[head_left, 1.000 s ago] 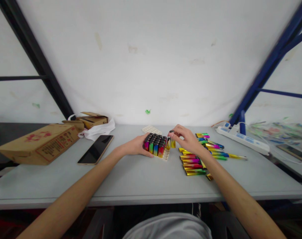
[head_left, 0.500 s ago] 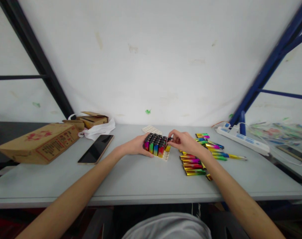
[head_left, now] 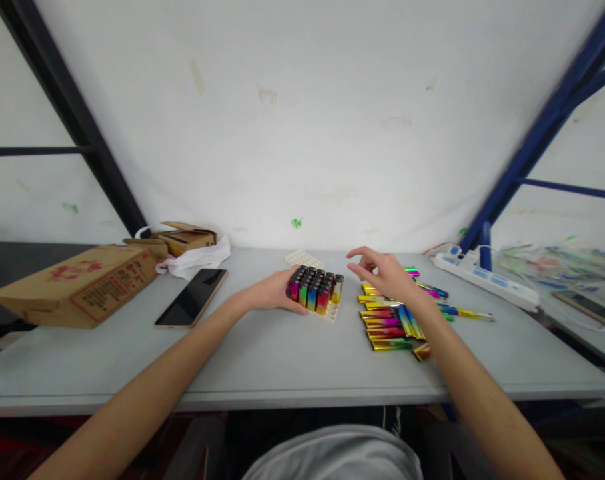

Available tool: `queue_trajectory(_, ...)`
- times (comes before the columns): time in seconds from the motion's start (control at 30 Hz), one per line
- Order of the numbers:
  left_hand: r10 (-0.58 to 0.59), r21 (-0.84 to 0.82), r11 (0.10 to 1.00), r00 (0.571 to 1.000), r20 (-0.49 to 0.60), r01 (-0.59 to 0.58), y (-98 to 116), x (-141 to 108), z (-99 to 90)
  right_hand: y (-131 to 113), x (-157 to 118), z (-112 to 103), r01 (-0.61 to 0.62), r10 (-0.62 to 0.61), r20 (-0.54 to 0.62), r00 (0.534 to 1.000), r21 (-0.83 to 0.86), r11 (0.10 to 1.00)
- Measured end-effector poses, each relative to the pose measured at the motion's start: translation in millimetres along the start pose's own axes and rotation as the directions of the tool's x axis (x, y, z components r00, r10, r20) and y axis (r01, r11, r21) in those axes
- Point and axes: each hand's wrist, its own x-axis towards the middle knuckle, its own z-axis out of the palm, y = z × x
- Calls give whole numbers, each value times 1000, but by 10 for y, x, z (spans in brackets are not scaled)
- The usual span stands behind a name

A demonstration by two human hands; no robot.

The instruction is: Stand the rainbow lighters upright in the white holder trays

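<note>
- On the grey table [head_left: 282,373], near its middle, sits one pale tray [head_left: 331,316] with small round-edged sockets, a few of them bare along its right front edge.
- Upright lighters [head_left: 310,293], black-topped and brightly coloured, fill most of it in close rows (too tightly packed to count exactly). One gold lighter [head_left: 338,288] stands at the far end of the rightmost row.
- One left hand [head_left: 277,291] curves around the left end of the block, thumb on the near side and fingers mostly hidden behind, closed on the upright lighters.
- One right hand [head_left: 385,273] hangs to the right of the tray, apart from it, thumb and forefinger well parted with nothing between them; the other fingers are curled.
- Loose lighters [head_left: 386,333] lie flat below and beyond that hand, more than ten showing; the forearm covers part of the pile, so the full number cannot be told.
- One second tray [head_left: 302,259] lies behind the first.
- To the left are one dark-screened phone [head_left: 192,298], one white bag [head_left: 197,259] and two cardboard boxes: one long printed box [head_left: 77,283] and one smaller open box [head_left: 185,240].
- At the right rear lies one white power strip [head_left: 482,279].
</note>
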Motion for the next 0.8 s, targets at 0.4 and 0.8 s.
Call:
queue_trajectory(0.4,-10,13,1000,1000,3,10,-26,4,-1,500,-240,-483,-287,242,533,811,2,958)
queue_trajectory(0.8,1,-15,1000,1000,6,-1,20,-4,-15,501,-208,-293,-235,295,587,754,-178,956)
